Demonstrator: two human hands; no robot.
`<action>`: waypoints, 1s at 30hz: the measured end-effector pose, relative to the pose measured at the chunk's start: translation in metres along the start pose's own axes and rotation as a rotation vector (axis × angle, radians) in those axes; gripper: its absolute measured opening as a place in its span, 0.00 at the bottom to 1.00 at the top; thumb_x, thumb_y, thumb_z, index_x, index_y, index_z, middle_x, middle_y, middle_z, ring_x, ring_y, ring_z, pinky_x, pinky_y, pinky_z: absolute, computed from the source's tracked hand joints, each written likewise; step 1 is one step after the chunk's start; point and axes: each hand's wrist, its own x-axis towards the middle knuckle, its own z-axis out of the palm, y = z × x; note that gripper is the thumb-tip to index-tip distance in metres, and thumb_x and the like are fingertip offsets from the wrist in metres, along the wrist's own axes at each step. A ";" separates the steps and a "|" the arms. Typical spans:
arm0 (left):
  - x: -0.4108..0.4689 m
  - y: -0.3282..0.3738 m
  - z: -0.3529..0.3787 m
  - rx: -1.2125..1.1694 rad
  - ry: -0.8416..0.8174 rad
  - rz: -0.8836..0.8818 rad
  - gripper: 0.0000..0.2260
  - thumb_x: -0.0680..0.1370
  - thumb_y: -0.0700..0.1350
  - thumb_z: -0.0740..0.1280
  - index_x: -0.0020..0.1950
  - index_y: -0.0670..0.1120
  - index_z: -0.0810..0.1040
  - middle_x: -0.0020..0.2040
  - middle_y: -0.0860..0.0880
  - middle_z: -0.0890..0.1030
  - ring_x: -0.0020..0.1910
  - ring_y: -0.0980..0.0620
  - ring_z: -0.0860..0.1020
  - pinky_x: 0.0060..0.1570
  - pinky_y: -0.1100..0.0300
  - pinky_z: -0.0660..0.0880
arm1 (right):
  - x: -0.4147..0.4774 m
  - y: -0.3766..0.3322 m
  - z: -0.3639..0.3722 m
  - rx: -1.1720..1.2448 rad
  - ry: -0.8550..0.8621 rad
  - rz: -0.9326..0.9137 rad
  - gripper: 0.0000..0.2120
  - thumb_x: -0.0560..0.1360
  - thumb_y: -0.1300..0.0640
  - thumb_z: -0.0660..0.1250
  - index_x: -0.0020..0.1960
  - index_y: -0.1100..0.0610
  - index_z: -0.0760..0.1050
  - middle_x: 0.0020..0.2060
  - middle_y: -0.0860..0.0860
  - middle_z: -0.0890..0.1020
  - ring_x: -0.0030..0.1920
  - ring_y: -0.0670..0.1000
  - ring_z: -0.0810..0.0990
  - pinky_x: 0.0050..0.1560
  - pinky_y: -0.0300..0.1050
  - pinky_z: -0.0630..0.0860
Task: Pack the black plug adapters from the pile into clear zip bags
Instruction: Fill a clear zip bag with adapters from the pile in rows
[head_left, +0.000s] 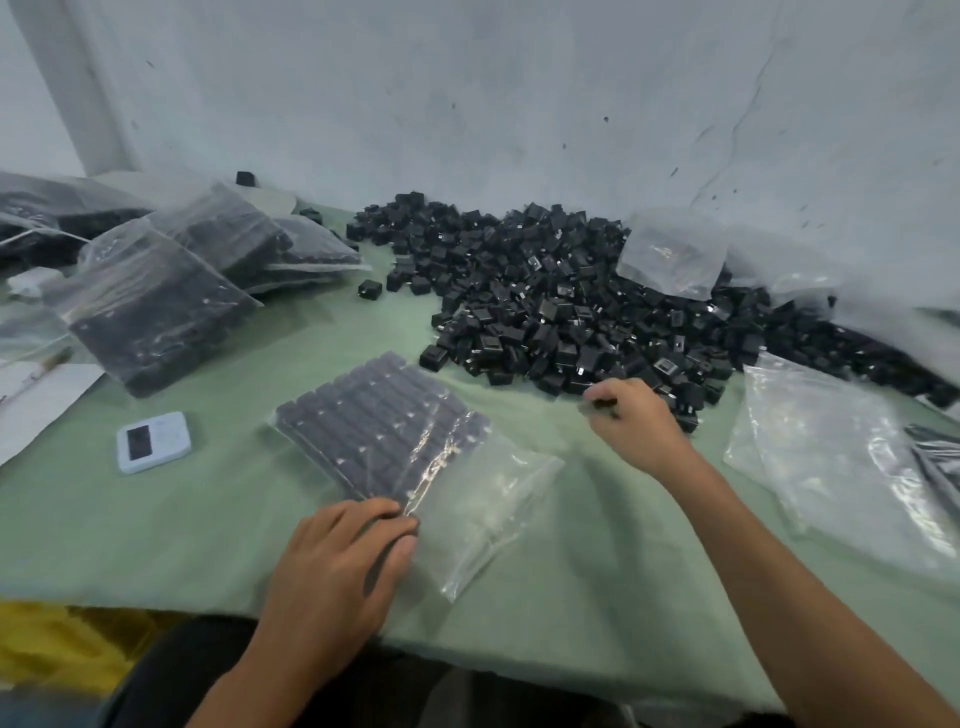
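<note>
A large pile of black plug adapters (561, 296) covers the back right of the green table. In front of me lies a clear zip bag (467, 499), its far half filled with neat rows of adapters (379, 421). My left hand (343, 566) rests on the bag's near corner, fingers pressing its edge. At the pile's near edge my right hand (634, 426) has its fingers curled round a dark adapter (602, 402), mostly hidden by the fingers.
Several filled bags (156, 306) are stacked at the left. Empty clear bags (831, 457) lie at the right, and another one (670, 254) sits on the pile. A small white device (153, 441) lies at the left, papers (36, 400) beyond it. The wall stands close behind.
</note>
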 end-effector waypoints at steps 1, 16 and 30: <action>0.000 0.000 0.001 -0.004 0.009 0.006 0.14 0.80 0.53 0.63 0.52 0.50 0.86 0.54 0.53 0.83 0.50 0.46 0.82 0.51 0.49 0.76 | 0.020 0.007 -0.001 -0.058 0.070 0.041 0.18 0.76 0.57 0.69 0.65 0.52 0.76 0.63 0.54 0.75 0.59 0.55 0.76 0.60 0.46 0.72; 0.003 -0.004 0.008 -0.022 0.099 0.025 0.12 0.77 0.53 0.66 0.49 0.51 0.88 0.53 0.53 0.84 0.46 0.48 0.83 0.49 0.52 0.77 | 0.084 0.030 0.021 -0.490 0.004 0.019 0.26 0.77 0.36 0.63 0.70 0.45 0.65 0.64 0.56 0.74 0.68 0.62 0.66 0.68 0.61 0.62; 0.000 0.004 0.003 -0.061 0.020 -0.065 0.15 0.79 0.55 0.64 0.51 0.48 0.87 0.55 0.52 0.83 0.51 0.46 0.80 0.55 0.52 0.76 | -0.076 -0.006 -0.011 1.006 -0.076 0.083 0.05 0.75 0.67 0.67 0.49 0.59 0.77 0.38 0.54 0.79 0.39 0.51 0.76 0.42 0.47 0.76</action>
